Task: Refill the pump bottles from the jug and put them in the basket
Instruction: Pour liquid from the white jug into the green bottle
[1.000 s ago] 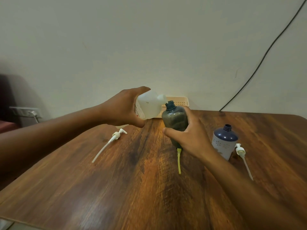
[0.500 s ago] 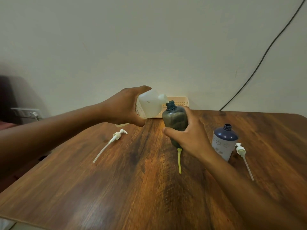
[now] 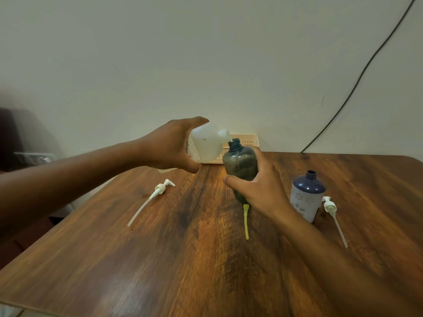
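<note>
My left hand (image 3: pixel 170 145) grips a white translucent jug (image 3: pixel 206 145), tipped sideways so its spout meets the open neck of a dark smoky-green bottle (image 3: pixel 239 163). That bottle is held around its lower body by my right hand (image 3: pixel 256 191), lifted a little above the wooden table (image 3: pixel 183 259). A navy-and-white bottle (image 3: pixel 306 195) stands uncapped to the right. Beside it lies a white pump head (image 3: pixel 333 216) with its tube. A second white pump (image 3: pixel 153 197) lies at the left, and a yellow tube (image 3: pixel 246 220) shows below the held bottle. The cream basket (image 3: pixel 248 140) sits at the back against the wall.
A black cable (image 3: pixel 357 81) runs down the wall to the table's back edge at the right. A dark seat and a grey socket strip (image 3: pixel 34 156) are off the table's left side. The table's front edge is near the bottom left.
The jug has tilted a little further, bringing its spout down to the dark bottle's neck. Both hands otherwise hold nearly the same places.
</note>
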